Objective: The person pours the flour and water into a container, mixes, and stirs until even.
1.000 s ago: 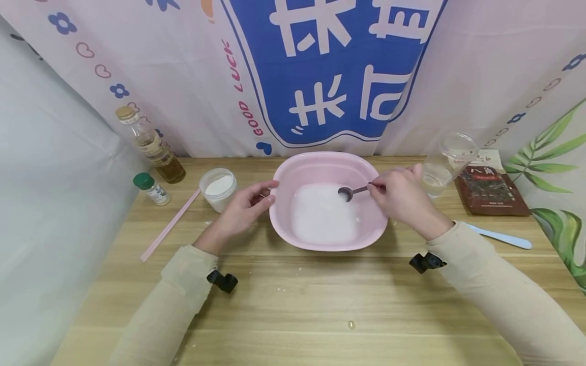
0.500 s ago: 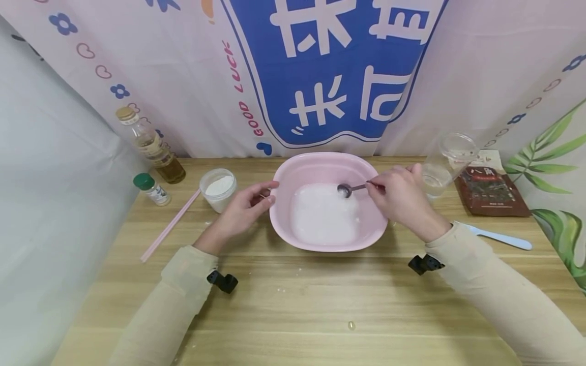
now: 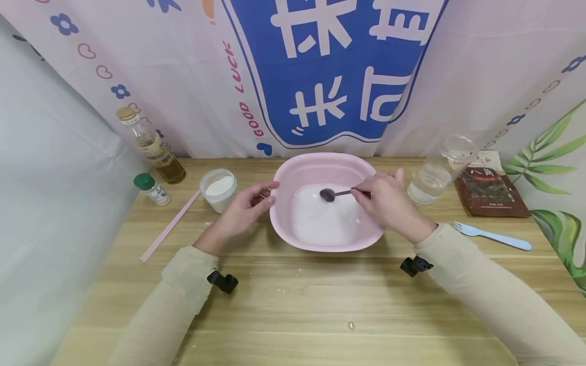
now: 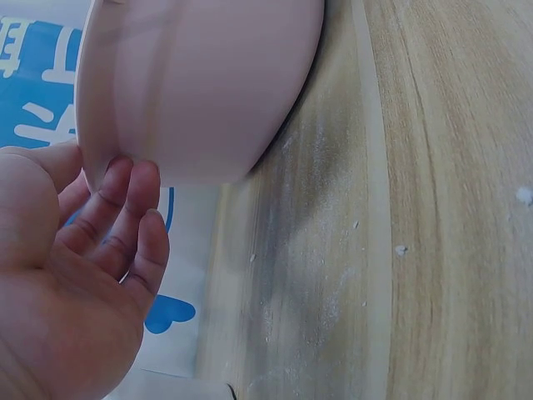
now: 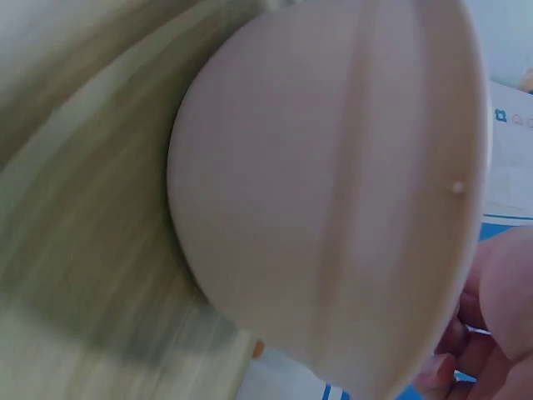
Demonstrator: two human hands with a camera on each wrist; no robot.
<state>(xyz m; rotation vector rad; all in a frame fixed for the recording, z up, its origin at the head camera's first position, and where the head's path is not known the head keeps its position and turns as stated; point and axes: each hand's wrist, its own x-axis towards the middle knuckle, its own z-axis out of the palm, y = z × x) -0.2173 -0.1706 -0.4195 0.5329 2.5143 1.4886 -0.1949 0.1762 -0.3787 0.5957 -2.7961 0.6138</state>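
A pink basin (image 3: 329, 246) stands mid-table with white powder (image 3: 320, 223) spread over its floor. My left hand (image 3: 247, 203) grips the basin's left rim; in the left wrist view the thumb lies on the rim and the fingertips (image 4: 143, 179) press the wall below it. Over the basin's right side, my right hand (image 3: 389, 201) pinches the handle of a small dark measuring spoon (image 3: 327, 195). The spoon's bowl is close over the white powder. In the right wrist view, the basin wall (image 5: 316, 183) hides much of the right hand (image 5: 491, 317) and the spoon.
At left are an oil bottle (image 3: 157, 152), a green-capped shaker (image 3: 152, 189), pink chopsticks (image 3: 169, 226) and a tub of white powder (image 3: 218, 190). At right stand a clear cup (image 3: 435, 175), a brown packet (image 3: 492, 190) and a blue fork (image 3: 499, 237). A small drop (image 3: 351, 325) lies in front.
My right hand has moved left with the measuring spoon, carrying it toward the basin's middle, and its bowl has turned over. The left hand keeps its place on the rim.
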